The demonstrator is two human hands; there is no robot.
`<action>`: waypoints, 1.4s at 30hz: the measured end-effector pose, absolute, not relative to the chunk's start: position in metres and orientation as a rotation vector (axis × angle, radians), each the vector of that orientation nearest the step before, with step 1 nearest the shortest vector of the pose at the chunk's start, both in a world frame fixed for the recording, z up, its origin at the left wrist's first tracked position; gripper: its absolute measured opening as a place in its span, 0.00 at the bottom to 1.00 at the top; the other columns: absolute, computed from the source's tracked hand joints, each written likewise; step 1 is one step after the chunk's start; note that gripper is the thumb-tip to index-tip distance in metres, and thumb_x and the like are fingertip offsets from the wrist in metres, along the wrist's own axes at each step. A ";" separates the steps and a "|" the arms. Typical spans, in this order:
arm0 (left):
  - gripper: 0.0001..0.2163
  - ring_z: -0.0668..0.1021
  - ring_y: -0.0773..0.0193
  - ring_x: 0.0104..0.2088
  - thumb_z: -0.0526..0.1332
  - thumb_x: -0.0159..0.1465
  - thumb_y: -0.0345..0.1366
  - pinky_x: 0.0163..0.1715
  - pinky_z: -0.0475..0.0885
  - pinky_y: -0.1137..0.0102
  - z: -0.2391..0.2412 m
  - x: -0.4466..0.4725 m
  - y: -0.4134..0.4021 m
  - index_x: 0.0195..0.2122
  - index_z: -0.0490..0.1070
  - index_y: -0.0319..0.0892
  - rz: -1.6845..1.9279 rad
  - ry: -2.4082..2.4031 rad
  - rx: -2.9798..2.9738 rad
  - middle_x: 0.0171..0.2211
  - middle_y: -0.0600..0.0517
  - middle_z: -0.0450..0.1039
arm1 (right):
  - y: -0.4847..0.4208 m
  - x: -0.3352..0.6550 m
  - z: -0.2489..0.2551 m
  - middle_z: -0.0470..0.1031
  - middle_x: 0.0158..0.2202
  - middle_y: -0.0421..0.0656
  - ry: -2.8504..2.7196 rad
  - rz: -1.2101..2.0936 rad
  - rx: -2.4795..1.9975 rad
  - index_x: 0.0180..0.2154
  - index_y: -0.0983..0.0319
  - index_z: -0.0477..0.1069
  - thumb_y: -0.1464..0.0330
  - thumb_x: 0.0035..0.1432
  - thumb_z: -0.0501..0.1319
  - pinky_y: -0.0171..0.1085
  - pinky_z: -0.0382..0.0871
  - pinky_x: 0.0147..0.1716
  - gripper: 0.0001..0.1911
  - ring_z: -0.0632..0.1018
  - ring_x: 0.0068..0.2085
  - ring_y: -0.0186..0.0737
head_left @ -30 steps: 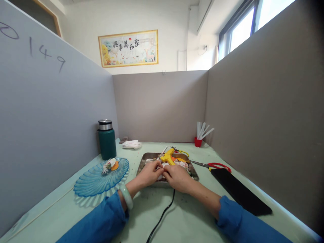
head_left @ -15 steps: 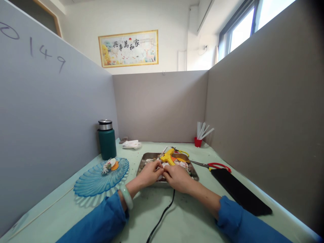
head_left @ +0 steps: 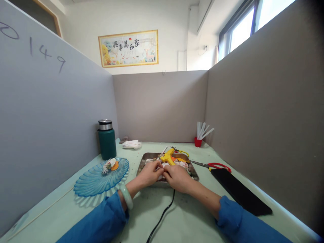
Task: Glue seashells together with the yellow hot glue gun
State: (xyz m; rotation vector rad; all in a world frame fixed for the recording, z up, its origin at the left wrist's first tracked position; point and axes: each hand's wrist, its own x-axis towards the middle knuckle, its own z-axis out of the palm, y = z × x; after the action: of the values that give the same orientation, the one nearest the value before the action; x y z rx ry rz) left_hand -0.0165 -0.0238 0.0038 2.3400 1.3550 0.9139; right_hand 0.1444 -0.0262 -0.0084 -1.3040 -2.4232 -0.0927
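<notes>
Partition (head_left: 63,111) bears "149"; hands (head_left: 178,178) over tray (head_left: 163,184).

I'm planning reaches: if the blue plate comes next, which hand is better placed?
Probably the left hand: it is nearer the blue plate, its bangle appearing close to the rim. The right hand is farther off, beyond the left.

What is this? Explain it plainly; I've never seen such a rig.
No machine here: a person in blue sleeves works barehanded, seen by a camera worn on the head, looking forward and down. The left hand and right hand are close together over a metal tray of small pieces; what they pinch, if anything, is unclear. A yellow glue gun lies inside. On the green table, a blue plate and green bottle stand to the left; scissors and a red cup of white sticks are to the right.
</notes>
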 end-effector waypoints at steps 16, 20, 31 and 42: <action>0.09 0.70 0.65 0.28 0.52 0.58 0.36 0.27 0.60 0.73 0.003 -0.017 -0.024 0.30 0.69 0.40 0.927 1.344 2.342 0.27 0.52 0.71 | -0.027 0.144 -0.009 0.75 0.33 0.45 -2.410 -0.102 -1.291 0.40 0.61 0.70 0.64 0.61 0.47 0.34 0.52 0.29 0.16 0.72 0.33 0.39; 0.08 0.70 0.66 0.28 0.52 0.57 0.36 0.27 0.60 0.73 0.004 -0.016 -0.024 0.30 0.69 0.40 0.926 1.343 2.336 0.27 0.52 0.71 | -0.026 0.145 -0.010 0.75 0.33 0.45 -2.414 -0.099 -1.284 0.40 0.61 0.70 0.63 0.61 0.46 0.34 0.52 0.29 0.16 0.72 0.33 0.38; 0.08 0.70 0.67 0.28 0.53 0.57 0.36 0.28 0.60 0.74 0.000 -0.018 -0.021 0.30 0.69 0.39 0.932 1.311 2.308 0.27 0.53 0.70 | -0.026 0.145 -0.010 0.74 0.34 0.45 -2.436 -0.077 -1.298 0.41 0.62 0.70 0.63 0.62 0.46 0.34 0.52 0.30 0.17 0.71 0.34 0.38; 0.08 0.69 0.67 0.28 0.52 0.57 0.37 0.27 0.60 0.74 0.003 -0.017 -0.022 0.30 0.69 0.39 0.921 1.331 2.302 0.27 0.53 0.70 | -0.023 0.144 -0.011 0.74 0.32 0.44 -2.419 -0.100 -1.280 0.40 0.61 0.70 0.63 0.61 0.47 0.34 0.52 0.29 0.16 0.72 0.33 0.38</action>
State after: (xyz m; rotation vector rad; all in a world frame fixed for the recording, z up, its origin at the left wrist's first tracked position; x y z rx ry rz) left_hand -0.0170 -0.0221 0.0029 2.3024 1.3309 0.9206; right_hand 0.1445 -0.0233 -0.0110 -1.2802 -2.4189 -0.1002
